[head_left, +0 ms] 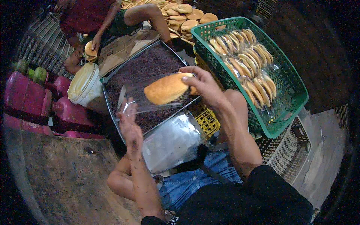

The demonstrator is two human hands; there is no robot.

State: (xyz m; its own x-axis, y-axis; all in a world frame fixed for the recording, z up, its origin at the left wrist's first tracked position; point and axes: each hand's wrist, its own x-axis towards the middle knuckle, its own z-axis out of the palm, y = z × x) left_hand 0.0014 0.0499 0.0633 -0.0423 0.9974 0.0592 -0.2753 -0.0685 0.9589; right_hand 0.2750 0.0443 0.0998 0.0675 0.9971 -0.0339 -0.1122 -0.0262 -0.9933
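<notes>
Over a metal-rimmed tray of dark brown sprinkle-like filling, my right hand grips a golden-brown bread bun at its right end, thumb on top. A thin clear plastic bag stretches from the bun toward my left hand. That hand is raised at the tray's left side, its fingers pinching the edge of the plastic. How far the bun sits inside the bag is hard to make out. Just above my lap lies a stack of clear plastic bags, partly over the tray's near edge.
A green crate of bagged filled buns stands to the right. Behind the tray are piled loose buns. At far left, another person's hand holds a bun near a white bucket. Magenta containers line the left.
</notes>
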